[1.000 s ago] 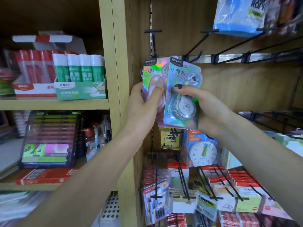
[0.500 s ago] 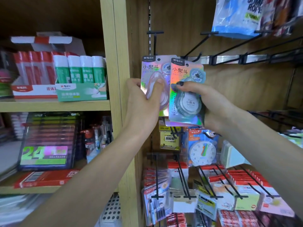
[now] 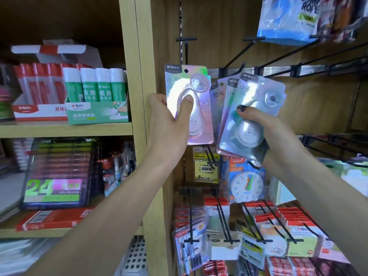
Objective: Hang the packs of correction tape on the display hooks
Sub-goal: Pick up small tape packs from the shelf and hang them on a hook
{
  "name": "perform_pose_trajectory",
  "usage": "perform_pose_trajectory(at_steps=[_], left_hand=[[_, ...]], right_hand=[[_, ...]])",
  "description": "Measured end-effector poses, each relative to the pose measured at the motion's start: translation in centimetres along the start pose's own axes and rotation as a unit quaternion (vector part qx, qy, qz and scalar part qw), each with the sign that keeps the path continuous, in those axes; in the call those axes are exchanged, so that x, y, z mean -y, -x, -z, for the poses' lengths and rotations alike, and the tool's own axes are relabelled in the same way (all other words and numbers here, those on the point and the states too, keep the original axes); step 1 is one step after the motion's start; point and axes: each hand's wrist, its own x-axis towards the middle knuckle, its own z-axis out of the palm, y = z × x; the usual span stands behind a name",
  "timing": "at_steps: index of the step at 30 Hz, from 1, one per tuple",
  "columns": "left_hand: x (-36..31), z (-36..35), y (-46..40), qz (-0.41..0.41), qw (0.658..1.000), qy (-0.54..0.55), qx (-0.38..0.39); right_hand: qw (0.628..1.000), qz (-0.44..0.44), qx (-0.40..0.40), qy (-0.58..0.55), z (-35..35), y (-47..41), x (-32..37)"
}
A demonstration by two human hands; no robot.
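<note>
My left hand (image 3: 169,120) grips one shiny pink pack of correction tape (image 3: 191,88), thumb across its blister, held upright in front of the wooden back panel. The pack's hang hole sits just below a black display hook (image 3: 186,41) on the slotted rail. My right hand (image 3: 266,132) holds a fanned stack of several more holographic packs (image 3: 253,108), tilted to the right, thumb on the top one. A second empty black hook (image 3: 242,53) juts out above that stack.
A wooden upright (image 3: 137,76) divides the hook panel from shelves with glue boxes (image 3: 95,100). Below the hands hang sticky notes (image 3: 206,168), a toy clock (image 3: 247,186) and several red packs on hooks. A blue bag (image 3: 286,18) hangs top right.
The two hands have drawn apart: my left hand carries one pack off to the left and higher, toward the left hook. The right hand's stack has fanned out and tilted right.
</note>
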Motion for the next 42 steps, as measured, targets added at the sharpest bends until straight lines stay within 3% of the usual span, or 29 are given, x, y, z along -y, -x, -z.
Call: perform_pose_trajectory(at_steps=[1,5,12,18,21,26,31,36,37,40,42], left_hand=[[0.0,0.0,0.0,-0.007,1.0,-0.001,-0.003],[-0.3,-0.3,0.0,-0.026,0.999,0.003,-0.031],[-0.3,0.4,-0.2,-0.052,0.998,0.002,-0.019],[-0.1,-0.1,-0.5,-0.048,0.999,0.011,-0.006],[-0.7,-0.4,-0.4,-0.027,0.999,0.03,0.004],[-0.5,-0.6,-0.5,0.015,1.0,-0.003,0.02],[0.0,-1.2,-0.7,0.04,0.999,-0.006,-0.011],[0.0,-1.3,-0.5,0.018,0.999,0.026,-0.028],[0.1,-1.2,-0.3,0.01,0.999,0.032,-0.029],[0.2,-0.7,-0.2,0.005,0.998,0.043,-0.034],[0.1,-0.6,-0.6,0.015,0.998,0.054,-0.023]], right_hand=[[0.999,0.0,0.048,-0.005,0.2,-0.3,0.2],[0.986,0.004,0.077,-0.148,-0.2,2.5,0.3],[0.967,0.05,0.075,-0.239,0.3,3.3,1.1],[0.973,0.002,0.168,-0.158,-0.1,2.7,-0.5],[0.972,-0.046,0.18,-0.145,-1.0,2.1,-0.6],[0.972,-0.054,0.203,-0.104,-1.9,2.1,0.3],[0.972,-0.048,0.204,-0.109,-2.5,1.9,0.9],[0.988,-0.069,0.083,-0.107,-2.7,2.7,1.5],[0.98,-0.092,0.108,-0.137,-3.0,2.0,2.0],[0.99,-0.083,0.084,-0.079,-3.1,2.4,1.8],[0.981,-0.079,0.138,-0.107,-3.6,2.9,2.5]])
